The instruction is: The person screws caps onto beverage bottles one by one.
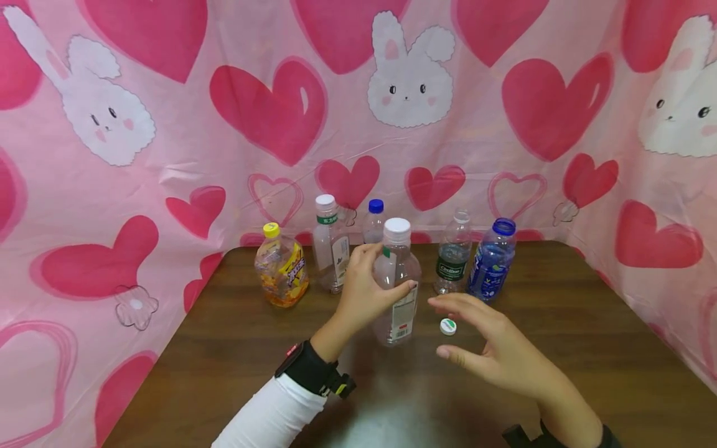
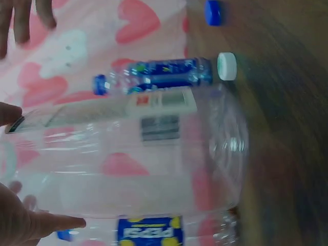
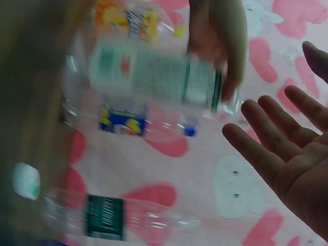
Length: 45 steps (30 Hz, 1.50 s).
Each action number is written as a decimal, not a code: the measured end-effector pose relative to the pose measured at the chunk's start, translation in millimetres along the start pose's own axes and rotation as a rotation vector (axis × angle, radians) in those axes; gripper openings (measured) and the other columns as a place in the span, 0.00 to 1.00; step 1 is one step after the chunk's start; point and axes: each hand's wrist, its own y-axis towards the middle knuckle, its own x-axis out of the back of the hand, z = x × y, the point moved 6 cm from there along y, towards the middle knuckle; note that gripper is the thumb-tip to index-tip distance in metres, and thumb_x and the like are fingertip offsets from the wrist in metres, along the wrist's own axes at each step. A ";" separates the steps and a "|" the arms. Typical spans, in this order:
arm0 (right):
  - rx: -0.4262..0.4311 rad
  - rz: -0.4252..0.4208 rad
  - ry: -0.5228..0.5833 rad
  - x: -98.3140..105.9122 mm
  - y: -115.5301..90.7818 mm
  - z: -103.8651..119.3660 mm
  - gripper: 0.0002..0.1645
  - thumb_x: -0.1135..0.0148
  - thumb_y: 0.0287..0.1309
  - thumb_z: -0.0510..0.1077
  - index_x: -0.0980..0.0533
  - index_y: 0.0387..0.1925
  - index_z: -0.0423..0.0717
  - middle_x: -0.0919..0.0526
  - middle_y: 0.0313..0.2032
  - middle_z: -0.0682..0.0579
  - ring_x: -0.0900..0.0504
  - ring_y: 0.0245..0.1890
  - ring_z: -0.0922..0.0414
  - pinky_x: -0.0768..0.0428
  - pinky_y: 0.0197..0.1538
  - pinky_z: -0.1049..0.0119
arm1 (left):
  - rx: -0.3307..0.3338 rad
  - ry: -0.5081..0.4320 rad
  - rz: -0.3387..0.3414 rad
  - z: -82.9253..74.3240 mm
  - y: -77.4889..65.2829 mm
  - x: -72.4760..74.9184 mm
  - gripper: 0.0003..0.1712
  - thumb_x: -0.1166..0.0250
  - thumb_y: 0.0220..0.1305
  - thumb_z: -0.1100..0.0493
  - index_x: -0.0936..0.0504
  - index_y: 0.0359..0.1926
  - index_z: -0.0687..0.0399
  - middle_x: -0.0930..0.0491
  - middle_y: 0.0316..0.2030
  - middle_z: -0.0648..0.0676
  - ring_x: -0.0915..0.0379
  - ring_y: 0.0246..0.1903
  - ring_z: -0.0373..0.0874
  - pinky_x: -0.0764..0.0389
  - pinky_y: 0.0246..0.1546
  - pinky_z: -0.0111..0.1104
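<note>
A large clear plastic bottle (image 1: 398, 270) with a white cap (image 1: 397, 230) stands upright near the middle of the table. My left hand (image 1: 361, 286) grips its upper body, thumb across the front. In the left wrist view that bottle (image 2: 154, 154) fills the middle, its label towards the top. My right hand (image 1: 495, 348) is to the right of the bottle, fingers spread and nothing held. A loose white-and-green bottle cap (image 1: 447, 326) lies on the table just beyond the right hand's fingers. The right wrist view shows the right hand (image 3: 302, 159) with its palm visible.
Behind stand a yellow-capped bottle (image 1: 282, 270), a white-capped bottle (image 1: 330, 249), a blue-capped bottle (image 1: 373, 224), an uncapped green-labelled bottle (image 1: 452, 261) and a blue bottle (image 1: 492, 264). A loose blue cap (image 2: 214, 13) lies on the table. A pink heart-patterned cloth (image 1: 347, 143) hangs behind.
</note>
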 end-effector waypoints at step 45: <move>-0.025 0.125 0.289 -64.3 -45.4 -19.3 0.31 0.33 0.58 0.35 0.30 0.63 0.44 0.25 0.58 0.49 0.21 0.52 0.56 0.19 0.51 0.60 | 0.106 0.429 -0.016 35.3 90.5 -108.2 0.48 0.35 0.62 0.61 0.54 0.72 0.73 0.44 0.69 0.70 0.47 0.70 0.60 0.38 0.67 0.42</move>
